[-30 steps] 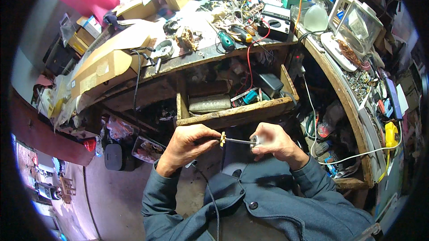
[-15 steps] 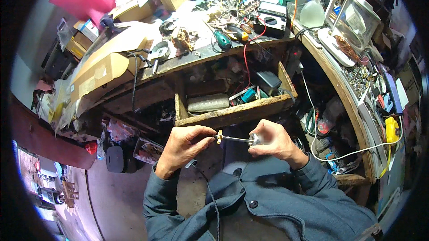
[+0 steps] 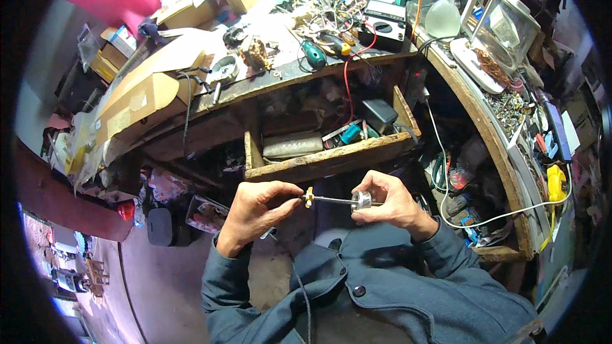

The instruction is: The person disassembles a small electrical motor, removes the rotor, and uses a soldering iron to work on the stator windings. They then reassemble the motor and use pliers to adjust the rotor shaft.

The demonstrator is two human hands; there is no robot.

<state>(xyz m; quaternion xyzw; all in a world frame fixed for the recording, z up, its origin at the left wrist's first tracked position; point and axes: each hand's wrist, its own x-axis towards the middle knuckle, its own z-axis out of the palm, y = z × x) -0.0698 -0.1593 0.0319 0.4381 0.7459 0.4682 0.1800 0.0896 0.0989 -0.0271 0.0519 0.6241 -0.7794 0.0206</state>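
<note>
My left hand [image 3: 256, 211] is closed in a pinch on one end of a thin metal shaft [image 3: 333, 200], held level in front of my jacket. A small brass-coloured part [image 3: 310, 198] sits on the shaft just beyond those fingertips. At the other side, my right hand [image 3: 396, 205] grips a short silvery metal cylinder [image 3: 361, 200] between thumb and fingers. The shaft runs into this cylinder, and a bit of rod shows past it near my right fingers. Both hands are in the air, nearer to me than the open wooden drawer [image 3: 331, 167].
Behind the drawer, the cluttered workbench [image 3: 290, 75] carries a green-handled screwdriver [image 3: 313, 54], a multimeter [image 3: 385, 24] and a cardboard box [image 3: 141, 105]. A white cable [image 3: 488, 219] loops at the right, near a yellow tape measure [image 3: 556, 183]. A dark cord [image 3: 305, 293] hangs by my left forearm.
The blur at my right hand has cleared, and the silvery cylinder shows more plainly. My right fingers have shifted around it. The left hand keeps its pinch, with the whole view moved slightly.
</note>
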